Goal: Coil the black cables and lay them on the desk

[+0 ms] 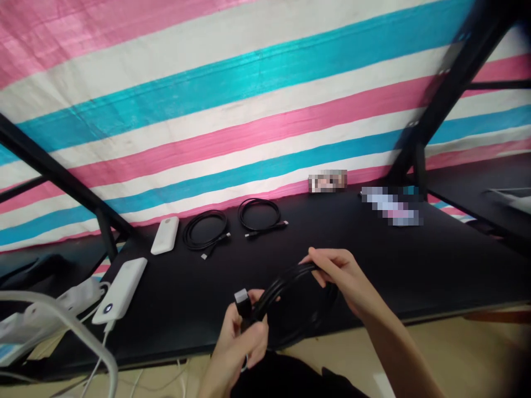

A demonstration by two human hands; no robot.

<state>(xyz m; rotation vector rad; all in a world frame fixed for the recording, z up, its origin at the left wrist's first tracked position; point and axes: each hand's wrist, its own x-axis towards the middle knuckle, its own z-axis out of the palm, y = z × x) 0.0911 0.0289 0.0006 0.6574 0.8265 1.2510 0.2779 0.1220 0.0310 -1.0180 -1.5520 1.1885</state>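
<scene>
A thick black cable (pixel 277 287) hangs in a coil between my two hands, above the front edge of the black table. My left hand (pixel 244 334) is closed round one side of the coil, close to a plug with a silver metal end (pixel 241 297) that points upward. At the coil's upper right, my right hand (pixel 332 266) pinches the loops between thumb and fingers. Farther back lie two thinner coiled black cables, one at the left (pixel 206 229) and one at the right (pixel 260 214), their plug ends toward me.
Two white power banks, one farther back (pixel 165 235) and one nearer (pixel 120 290) with a cord plugged in, lie at the left. Beside them is a white power strip (pixel 62 304). Blurred-out items (pixel 392 205) sit at the back right. Black metal posts (pixel 452 94) flank the table.
</scene>
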